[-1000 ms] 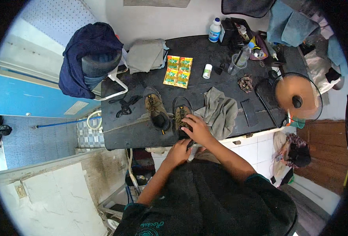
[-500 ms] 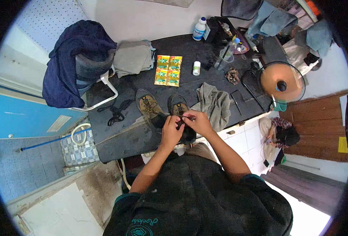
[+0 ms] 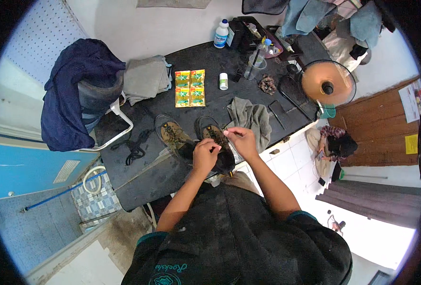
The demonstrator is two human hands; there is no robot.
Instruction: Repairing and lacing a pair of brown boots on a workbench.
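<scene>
The two hands have drawn apart since half a second ago, when they met over the shoe: the right hand [image 3: 242, 141] is now out by its right edge, and the left hand [image 3: 205, 156] is over its left side, nearer the heel. The right shoe [image 3: 215, 136] sits near the front edge of the table [image 3: 148, 183], toe pointing away from the person, just beside the left shoe [image 3: 173, 135], which points the same way. On the right hand, thumb and forefinger bend toward each other near the laces; I cannot tell whether they meet or clamp on a lace. The left hand's thumb and fingers are curled above the shoe's opening, and again I cannot tell whether anything is between them. A grey cloth [image 3: 251, 119] lies crumpled right of the shoes, and black cord [image 3: 135, 151] lies loose to their left. Beyond the shoes lie four joined sachets [image 3: 190, 89], with a small white bottle [image 3: 224, 81] standing to their right. Farther right are a clear cup [image 3: 253, 71], a crumpled brown thing [image 3: 267, 84] and a fan [image 3: 315, 80]. A blue-capped bottle [image 3: 221, 35] stands by the wall.
</scene>
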